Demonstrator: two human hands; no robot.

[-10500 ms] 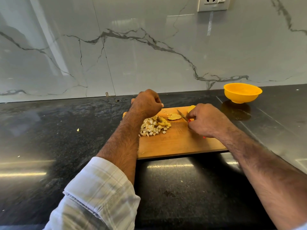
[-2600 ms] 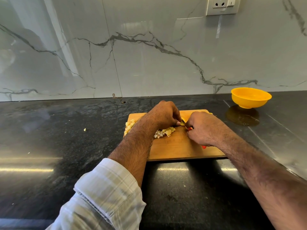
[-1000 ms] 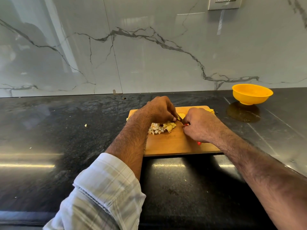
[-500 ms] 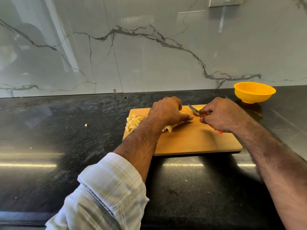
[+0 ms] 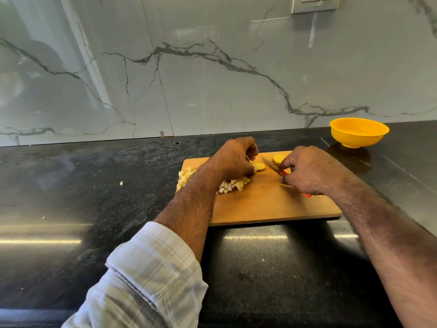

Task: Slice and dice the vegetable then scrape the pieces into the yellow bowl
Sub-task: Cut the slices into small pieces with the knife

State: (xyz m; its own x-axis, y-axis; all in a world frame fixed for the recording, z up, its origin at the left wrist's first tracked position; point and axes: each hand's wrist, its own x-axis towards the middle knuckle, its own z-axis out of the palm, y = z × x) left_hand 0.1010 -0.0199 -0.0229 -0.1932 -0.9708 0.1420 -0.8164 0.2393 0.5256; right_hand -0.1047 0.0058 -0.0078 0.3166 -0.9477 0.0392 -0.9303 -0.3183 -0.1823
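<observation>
A wooden cutting board [image 5: 272, 204] lies on the black counter. A heap of pale diced pieces [image 5: 233, 184] sits on its left part, partly hidden by my left forearm. My left hand [image 5: 236, 158] is at the board's far edge, fingers curled onto a round yellow slice [image 5: 259, 166]. A second slice [image 5: 279, 159] lies just beyond the knife. My right hand [image 5: 307, 170] grips a red-handled knife [image 5: 272, 166], blade pointing left between the two slices. The yellow bowl [image 5: 359, 131] stands at the back right, apart from the board.
A stray bit of vegetable [image 5: 121, 183] lies on the counter left of the board. The marble wall rises right behind the counter, with a socket [image 5: 314, 3] at the top right. The counter's front edge runs along the bottom of the view.
My left hand left the diced heap and now holds a round slice at the board's far edge. The knife in my right hand dropped closer to the board.
</observation>
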